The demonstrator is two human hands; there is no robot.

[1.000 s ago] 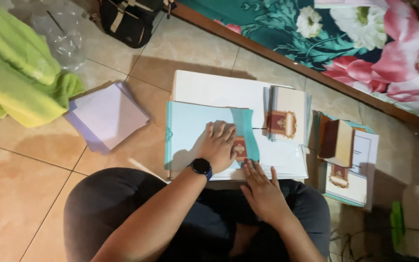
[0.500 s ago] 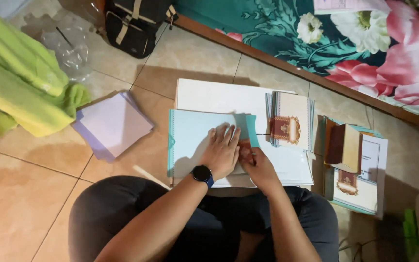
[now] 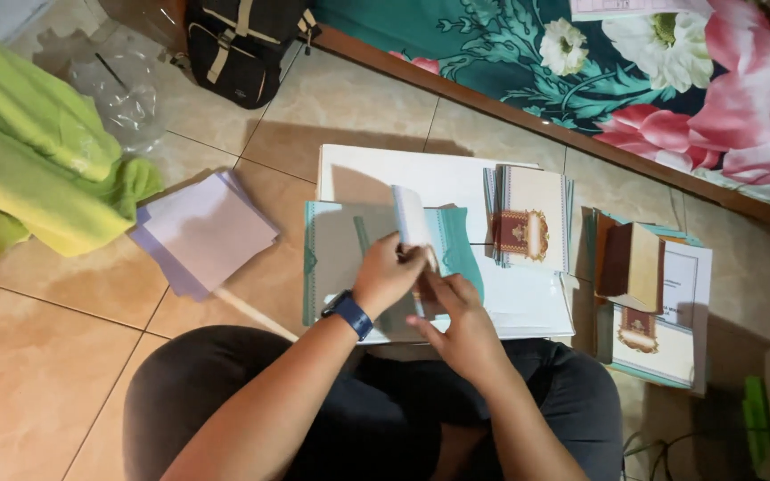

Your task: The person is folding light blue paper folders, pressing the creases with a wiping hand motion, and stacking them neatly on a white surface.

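Left hand (image 3: 388, 274) pinches the lifted white flap (image 3: 412, 218) of a teal-edged card sheet (image 3: 349, 249), fingers closed on its edge. Right hand (image 3: 461, 321) presses flat beside it, gripping nothing. Sheet lies on a white board (image 3: 385, 174) on the tiled floor (image 3: 64, 356), at the board's near edge over the lap. Stack of finished cards (image 3: 532, 218) at the board's right edge; lilac papers (image 3: 202, 232) off its left. Risk: uneven pressure could skew the crease, or the flap could spring back.

free: bare tiles (image 3: 37, 356) front-left | blocked: lilac sheets (image 3: 202, 232) left; card stacks (image 3: 532, 218) (image 3: 652, 303) right
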